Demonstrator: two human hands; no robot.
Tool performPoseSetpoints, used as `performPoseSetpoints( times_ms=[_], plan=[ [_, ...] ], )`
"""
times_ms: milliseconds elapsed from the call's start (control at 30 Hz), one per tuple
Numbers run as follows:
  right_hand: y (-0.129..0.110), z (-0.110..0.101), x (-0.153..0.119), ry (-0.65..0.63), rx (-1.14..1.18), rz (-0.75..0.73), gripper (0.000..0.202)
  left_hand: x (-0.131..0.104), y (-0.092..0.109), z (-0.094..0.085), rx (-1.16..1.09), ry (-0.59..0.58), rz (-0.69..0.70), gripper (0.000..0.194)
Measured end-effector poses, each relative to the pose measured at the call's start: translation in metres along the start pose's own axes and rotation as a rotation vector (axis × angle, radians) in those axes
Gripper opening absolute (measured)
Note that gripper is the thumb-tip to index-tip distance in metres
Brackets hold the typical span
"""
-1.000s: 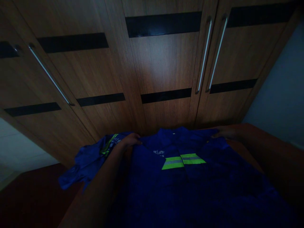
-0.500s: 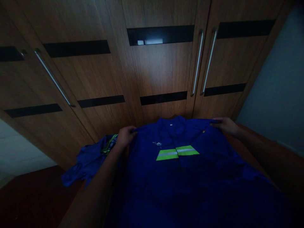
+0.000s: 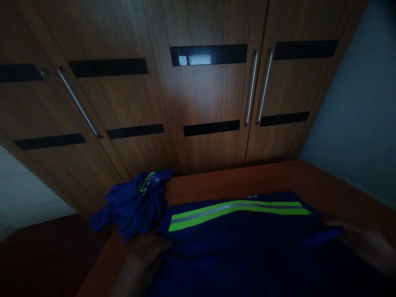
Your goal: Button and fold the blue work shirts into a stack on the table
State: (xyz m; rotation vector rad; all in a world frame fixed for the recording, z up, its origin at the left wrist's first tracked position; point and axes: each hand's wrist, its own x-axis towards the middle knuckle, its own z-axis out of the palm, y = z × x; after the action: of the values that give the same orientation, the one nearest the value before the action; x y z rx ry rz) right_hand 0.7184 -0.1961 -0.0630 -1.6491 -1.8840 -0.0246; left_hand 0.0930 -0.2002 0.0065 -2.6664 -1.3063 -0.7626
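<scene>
A blue work shirt lies spread across the red-brown surface in front of me. A yellow-green band with a silver stripe crosses its far part, and small white print shows just beyond the band. At the shirt's left edge is my left hand, its fingers closed on the cloth, dark and smeared by motion. My right hand is also blurred and grips a raised blue bit of the shirt on the right. The collar and chest are out of sight.
Another blue garment with a yellow-green stripe lies crumpled at the left. Behind stands a wooden wardrobe with long metal handles and black strips. The red-brown surface reaches toward it, and a grey wall is at the right.
Both hands have moved down toward me with the shirt's shoulders. The collar and split chest band have gone from view; a long unbroken band now shows.
</scene>
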Motion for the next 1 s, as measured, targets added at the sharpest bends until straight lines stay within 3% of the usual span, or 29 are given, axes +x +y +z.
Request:
performPoseSetpoints(
  times_ms=[133, 333, 600, 767, 867, 900, 1000],
  plan=[
    [0.012, 0.017, -0.032, -0.131, -0.037, -0.145, 0.028, -0.022, 0.001, 0.012, 0.067, -0.101, 0.058, 0.022],
    [-0.010, 0.003, -0.023, -0.211, -0.190, -0.196, 0.033, -0.014, 0.005, 0.008, 0.110, -0.116, 0.009, 0.021],
    [-0.007, 0.009, -0.022, -0.225, -0.100, -0.022, 0.032, -0.017, 0.007, -0.006, 0.012, -0.112, 0.000, 0.027],
    [-0.007, 0.009, -0.020, -0.230, -0.040, 0.018, 0.038, -0.016, 0.007, -0.005, -0.064, -0.211, -0.065, 0.033],
    [-0.049, 0.005, -0.010, -0.213, -0.040, 0.048, 0.037, -0.001, 0.024, 0.004, -0.061, -0.125, -0.129, 0.043],
    [-0.071, 0.006, -0.004, -0.192, -0.022, 0.048, 0.039, 0.009, 0.036, 0.007, -0.060, -0.101, -0.151, 0.046],
    [-0.150, 0.022, 0.016, -0.207, 0.001, -0.079, 0.043, 0.050, 0.084, 0.022, -0.094, -0.184, -0.101, 0.054]
  ],
)
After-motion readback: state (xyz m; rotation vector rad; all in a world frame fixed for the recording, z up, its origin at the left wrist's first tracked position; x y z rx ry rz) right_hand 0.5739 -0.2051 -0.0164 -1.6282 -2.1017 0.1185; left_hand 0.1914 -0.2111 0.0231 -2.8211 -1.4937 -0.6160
